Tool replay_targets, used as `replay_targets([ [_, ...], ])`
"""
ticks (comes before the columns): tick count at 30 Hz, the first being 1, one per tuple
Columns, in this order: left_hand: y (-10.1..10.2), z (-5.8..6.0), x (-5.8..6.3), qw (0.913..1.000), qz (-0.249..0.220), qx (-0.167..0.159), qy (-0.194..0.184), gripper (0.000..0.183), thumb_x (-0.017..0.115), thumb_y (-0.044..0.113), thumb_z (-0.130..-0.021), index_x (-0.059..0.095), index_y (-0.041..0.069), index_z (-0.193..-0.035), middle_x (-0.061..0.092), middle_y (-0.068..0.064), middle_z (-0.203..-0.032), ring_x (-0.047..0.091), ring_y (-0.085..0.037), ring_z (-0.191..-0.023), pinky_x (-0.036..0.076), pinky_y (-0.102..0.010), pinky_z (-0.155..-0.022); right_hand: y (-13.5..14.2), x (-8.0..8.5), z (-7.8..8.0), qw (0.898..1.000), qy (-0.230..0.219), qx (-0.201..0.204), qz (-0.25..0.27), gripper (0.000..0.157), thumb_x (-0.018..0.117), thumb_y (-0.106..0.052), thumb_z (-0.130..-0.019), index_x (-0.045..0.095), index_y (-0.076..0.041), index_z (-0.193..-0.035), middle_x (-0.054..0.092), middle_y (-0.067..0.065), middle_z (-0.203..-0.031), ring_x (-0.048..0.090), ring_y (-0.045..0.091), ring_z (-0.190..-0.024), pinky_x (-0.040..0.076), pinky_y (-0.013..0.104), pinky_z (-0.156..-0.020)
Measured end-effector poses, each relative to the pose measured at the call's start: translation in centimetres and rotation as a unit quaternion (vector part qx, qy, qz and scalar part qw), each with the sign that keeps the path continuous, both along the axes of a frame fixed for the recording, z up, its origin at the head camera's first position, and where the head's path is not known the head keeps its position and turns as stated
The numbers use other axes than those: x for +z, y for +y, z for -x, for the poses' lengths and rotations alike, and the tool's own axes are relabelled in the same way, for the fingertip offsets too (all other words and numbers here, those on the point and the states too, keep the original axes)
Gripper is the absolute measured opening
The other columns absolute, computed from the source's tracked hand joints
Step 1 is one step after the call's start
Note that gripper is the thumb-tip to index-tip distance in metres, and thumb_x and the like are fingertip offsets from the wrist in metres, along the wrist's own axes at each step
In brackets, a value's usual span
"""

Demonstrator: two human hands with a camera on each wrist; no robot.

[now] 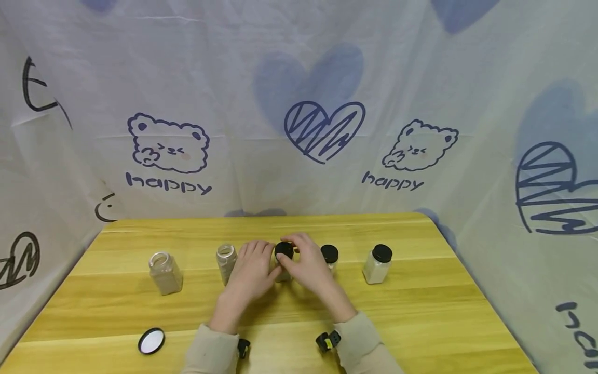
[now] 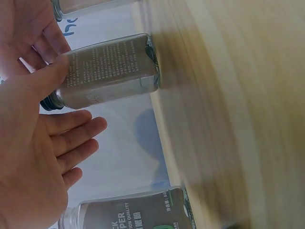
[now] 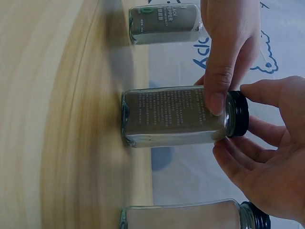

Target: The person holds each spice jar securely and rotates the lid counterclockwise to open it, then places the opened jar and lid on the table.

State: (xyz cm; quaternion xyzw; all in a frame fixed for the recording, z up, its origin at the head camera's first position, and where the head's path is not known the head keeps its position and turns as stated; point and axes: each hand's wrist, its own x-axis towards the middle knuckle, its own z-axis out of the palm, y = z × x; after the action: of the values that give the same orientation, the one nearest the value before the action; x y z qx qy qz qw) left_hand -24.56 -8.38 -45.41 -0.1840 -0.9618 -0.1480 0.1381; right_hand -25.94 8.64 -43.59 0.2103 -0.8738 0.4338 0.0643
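Note:
In the middle of the table stands a square glass spice jar [image 3: 171, 114] of grey-brown powder, with white print and a black lid [image 3: 241, 114]. My left hand [image 1: 254, 267] holds it from the left, its thumb [image 2: 55, 76] against the glass just below the neck. From the right, my right hand [image 1: 306, 262] has thumb and fingers around the lid. A lidless jar [image 1: 226, 259] is close by on the left; in the right wrist view its label reads black pepper. Near my right hand stands another black-lidded jar [image 1: 329, 254], partly hidden by that hand.
At the far left is an open jar [image 1: 166, 276] of powder. A loose black-rimmed lid [image 1: 151, 341] lies near the front left. One more lidded jar [image 1: 377, 265], with pale contents, stands on the right. A printed cloth [image 1: 243, 104] hangs behind the wooden table [image 1: 420, 322].

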Motion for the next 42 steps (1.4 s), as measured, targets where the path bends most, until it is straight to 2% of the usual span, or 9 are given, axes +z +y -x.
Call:
replay_targets([
  [6,-0.19,-0.23,-0.06,1.0000,0.005,-0.001,-0.006,0.047,0.076,0.034,-0.097,0.066,-0.002,-0.124,0.064,-0.016,-0.124,0.054,-0.038,-0.126,0.038,-0.053,-0.115,-0.09,-0.07,-0.06,1.000,0.000,0.000,-0.010,0.035,0.071,-0.019,-0.100,0.067,-0.006,-0.132,0.062,0.011,-0.133,0.064,0.028,-0.119,0.057,0.041,-0.099],
  [13,-0.29,-0.63,-0.31,0.9999,0.003,-0.009,-0.004,0.045,0.077,0.032,-0.096,0.067,-0.003,-0.122,0.066,-0.015,-0.120,0.056,-0.037,-0.121,0.041,-0.052,-0.112,-0.06,-0.58,-0.25,1.000,-0.007,0.010,-0.010,0.036,0.070,-0.021,-0.101,0.066,-0.005,-0.134,0.061,0.010,-0.134,0.064,0.028,-0.119,0.057,0.044,-0.100],
  [17,-0.27,-0.61,-0.53,0.9999,0.002,-0.016,0.004,0.044,0.077,0.031,-0.095,0.067,-0.004,-0.122,0.067,-0.014,-0.118,0.058,-0.036,-0.120,0.042,-0.051,-0.111,0.04,-0.67,-0.35,1.000,-0.006,0.010,-0.011,0.036,0.070,-0.021,-0.101,0.067,-0.007,-0.134,0.062,0.010,-0.134,0.064,0.028,-0.118,0.057,0.044,-0.099],
  [32,-0.20,-0.19,-0.46,0.9994,-0.001,-0.024,0.026,0.045,0.078,0.033,-0.094,0.068,-0.003,-0.118,0.067,-0.014,-0.114,0.059,-0.037,-0.117,0.044,-0.051,-0.108,0.38,-0.43,0.08,0.999,0.008,0.031,-0.019,0.038,0.069,-0.019,-0.102,0.065,-0.001,-0.135,0.062,0.013,-0.136,0.065,0.034,-0.120,0.056,0.051,-0.099],
  [42,-0.21,-0.16,-0.33,0.9992,-0.001,-0.027,0.030,0.043,0.077,0.033,-0.094,0.068,-0.002,-0.117,0.068,-0.014,-0.114,0.059,-0.037,-0.118,0.043,-0.052,-0.110,0.79,-0.14,0.18,0.998,0.003,0.054,-0.044,0.037,0.065,-0.017,-0.105,0.064,-0.004,-0.139,0.059,0.012,-0.143,0.060,0.032,-0.129,0.053,0.049,-0.104],
])
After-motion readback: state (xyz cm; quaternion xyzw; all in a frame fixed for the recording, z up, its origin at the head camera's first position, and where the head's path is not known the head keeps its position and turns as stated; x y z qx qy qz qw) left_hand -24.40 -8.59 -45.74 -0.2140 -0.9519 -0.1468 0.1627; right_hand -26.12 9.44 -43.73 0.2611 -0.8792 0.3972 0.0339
